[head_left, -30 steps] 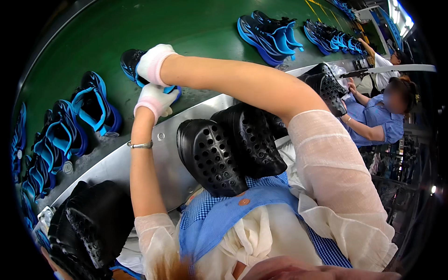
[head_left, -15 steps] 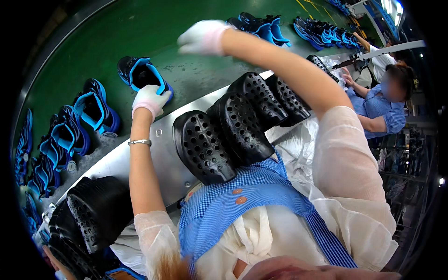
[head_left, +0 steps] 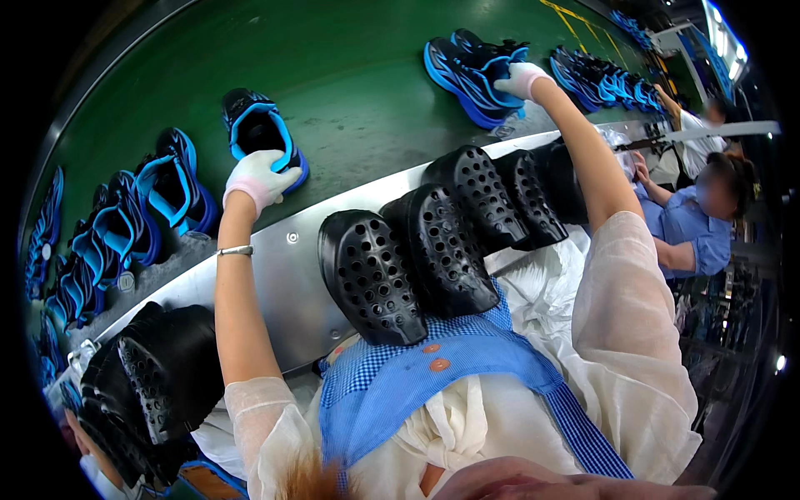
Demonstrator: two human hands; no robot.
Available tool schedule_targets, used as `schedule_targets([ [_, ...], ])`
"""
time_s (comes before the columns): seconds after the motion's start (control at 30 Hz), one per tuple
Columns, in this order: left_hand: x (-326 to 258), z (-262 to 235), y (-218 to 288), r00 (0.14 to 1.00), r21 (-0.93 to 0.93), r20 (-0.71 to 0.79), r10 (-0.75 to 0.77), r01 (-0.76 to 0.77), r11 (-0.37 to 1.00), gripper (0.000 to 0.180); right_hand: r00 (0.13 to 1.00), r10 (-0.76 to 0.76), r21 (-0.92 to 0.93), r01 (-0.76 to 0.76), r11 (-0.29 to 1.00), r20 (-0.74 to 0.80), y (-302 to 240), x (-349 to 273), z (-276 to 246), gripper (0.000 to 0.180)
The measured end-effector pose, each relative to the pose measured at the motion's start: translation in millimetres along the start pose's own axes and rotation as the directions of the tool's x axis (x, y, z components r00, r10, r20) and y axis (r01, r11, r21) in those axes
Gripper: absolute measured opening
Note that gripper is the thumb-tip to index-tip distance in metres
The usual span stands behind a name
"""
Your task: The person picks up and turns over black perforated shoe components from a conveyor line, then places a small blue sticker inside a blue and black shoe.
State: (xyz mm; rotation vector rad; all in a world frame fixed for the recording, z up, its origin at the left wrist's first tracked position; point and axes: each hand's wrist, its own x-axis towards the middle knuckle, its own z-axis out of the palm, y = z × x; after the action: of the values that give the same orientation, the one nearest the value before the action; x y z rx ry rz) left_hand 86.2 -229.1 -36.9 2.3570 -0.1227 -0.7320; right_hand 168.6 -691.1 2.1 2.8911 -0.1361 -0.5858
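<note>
Currently, on the green conveyor belt (head_left: 350, 108): left hand (head_left: 257, 179) is grasping a blue-and-black shoe part (head_left: 260, 133); right hand (head_left: 521, 81) is gripping another piece (head_left: 475, 62). Black perforated clogs (head_left: 417, 258) are waiting beside the belt, untouched.

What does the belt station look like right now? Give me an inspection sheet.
Surface: green conveyor belt with a metal ledge along its near edge.
Job's things: black-and-blue shoe part under the left hand; stack of blue-and-black shoe parts under the right hand.
Clutter: more blue shoe parts in a row on the belt's left; perforated black moulded pieces overlapping along the ledge.
Grippers: gloved left hand rests on its shoe part; gloved right hand touches the stack; grip unclear for both.
Cables: nothing seen.
Surroundings: a co-worker in a blue shirt at right.
</note>
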Motion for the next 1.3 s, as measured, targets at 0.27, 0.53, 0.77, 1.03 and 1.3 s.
schedule_targets([
  [0.27, 6, 2, -6, 1.000, 0.072, 0.016, -0.005, 0.004, 0.997, 0.033, 0.997, -0.075, 0.183, 0.080, 0.980, -0.033, -31, 30, 12, 0.044],
  [0.53, 0, 1, -14, 0.999, 0.022, 0.011, -0.032, 0.032, 0.999, 0.038, 0.942, -0.328, 0.284, 0.336, 0.898, -0.076, -176, -13, -8, 0.045],
  [0.77, 4, 8, -11, 0.999, -0.085, -0.039, 0.018, -0.022, 0.996, 0.028, 0.827, -0.544, 0.463, 0.541, 0.702, -0.141, -178, -77, -51, 0.032],
  [1.03, 0, 17, -29, 0.963, 0.066, -0.251, 0.097, -0.083, 0.994, 0.038, 0.783, -0.283, 0.344, 0.525, 0.778, -0.554, -16, -200, -98, 0.034],
  [1.3, -15, 14, -23, 0.878, 0.444, -0.363, 0.311, -0.130, 0.887, 0.052, 0.874, 0.062, 0.371, 0.139, 0.918, -0.481, 115, -298, -17, 0.026],
])
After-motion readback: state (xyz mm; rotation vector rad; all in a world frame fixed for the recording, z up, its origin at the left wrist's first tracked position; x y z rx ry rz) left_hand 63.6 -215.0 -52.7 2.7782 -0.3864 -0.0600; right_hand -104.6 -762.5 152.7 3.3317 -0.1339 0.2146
